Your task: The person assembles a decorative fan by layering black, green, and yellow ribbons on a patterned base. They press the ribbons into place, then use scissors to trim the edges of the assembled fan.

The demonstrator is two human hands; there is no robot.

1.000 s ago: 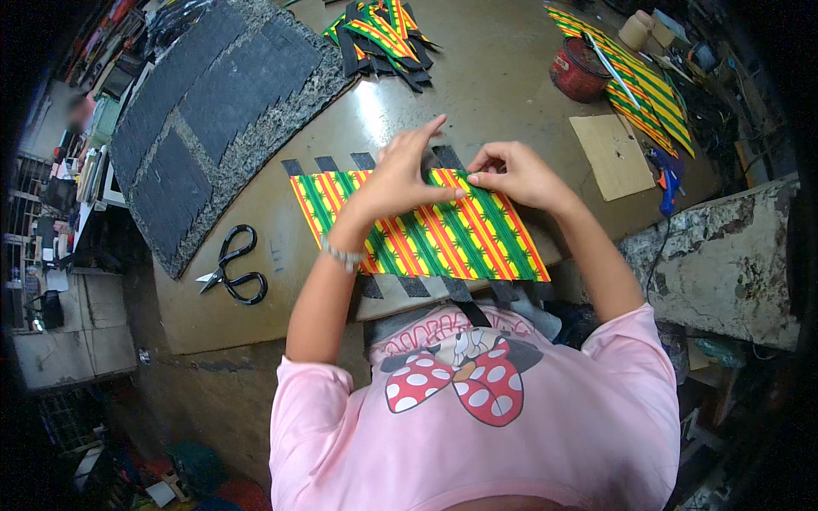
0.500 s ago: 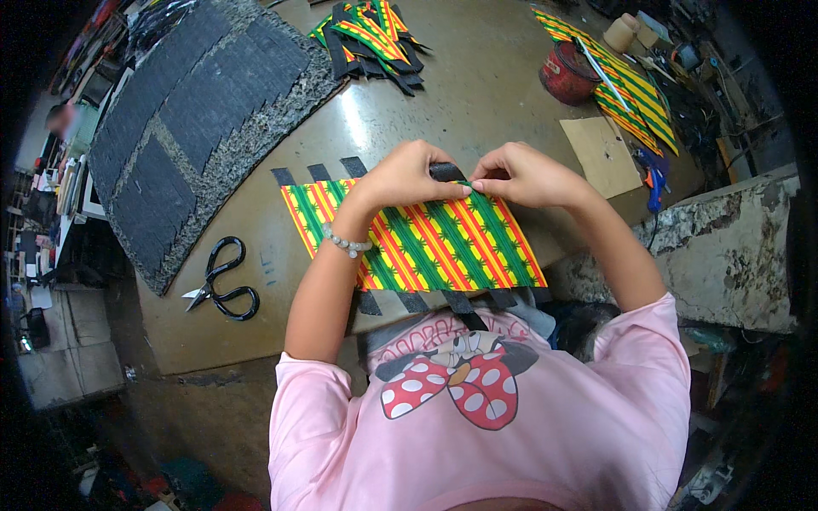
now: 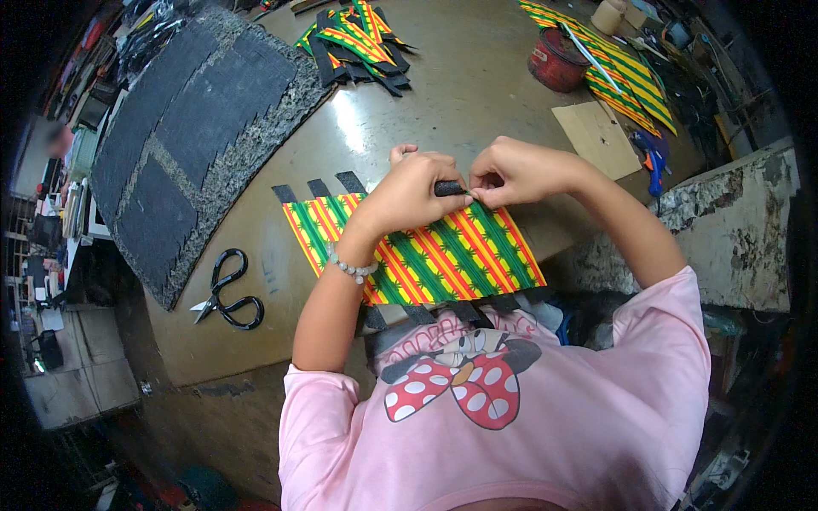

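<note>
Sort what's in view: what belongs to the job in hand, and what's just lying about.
In use: striped sheet, touched by the left hand and right hand; black strips along its edges.
Apparently lying about, untouched: black-handled scissors, red tin, blue-handled tool, cardboard piece.

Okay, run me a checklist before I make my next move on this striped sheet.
1. Left hand and right hand at the far edge of the striped sheet: ok, fingertips close together.
2. What exactly is pinched: cannot tell, the hands hide it.
3. Black tab between the hands lying flat: not ok, it looks curled.
4. Three black tabs left of it sticking out past the edge: ok.
5. Scissors off the sheet: ok, on the table to its left.
6. Blue tool off the sheet: ok, away to the right.
</note>
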